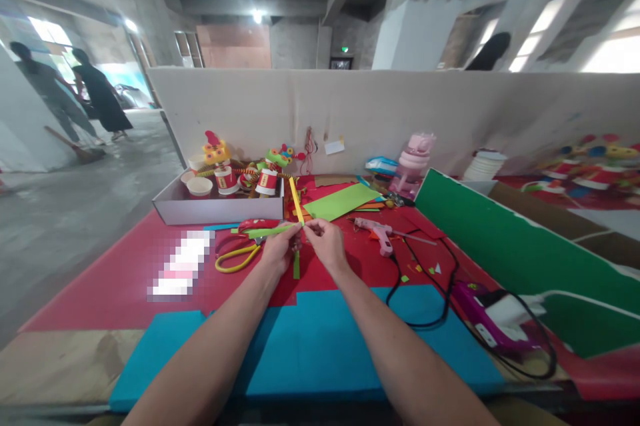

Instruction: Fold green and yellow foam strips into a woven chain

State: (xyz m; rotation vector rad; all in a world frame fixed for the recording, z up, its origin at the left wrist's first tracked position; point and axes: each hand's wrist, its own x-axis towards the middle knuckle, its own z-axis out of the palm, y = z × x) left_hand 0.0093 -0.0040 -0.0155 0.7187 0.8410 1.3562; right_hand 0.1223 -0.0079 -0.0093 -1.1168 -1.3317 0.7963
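Note:
My left hand [280, 247] is closed in a pinch on a light green paper strip [267, 233] that sticks out to the left. A yellow paper strip [296, 199] points up and away from where the fingertips meet, and my right hand [326, 243] pinches its lower end. The two strips come together between both hands; the exact joint is too small to make out. Below the fingers shows a short green strip [297, 266]. Left of my left hand lie yellow-handled scissors [237, 258], partly under the green strip, beside a red item [259, 225].
A pink glue gun [379, 234] with a black cord lies right of my hands. Behind are a green paper sheet [345, 202] and a white box [220, 211] of paper-cup figures. A purple power strip [493, 326] and green panel [500, 253] stand right; blue sheets [350, 339] lie in front.

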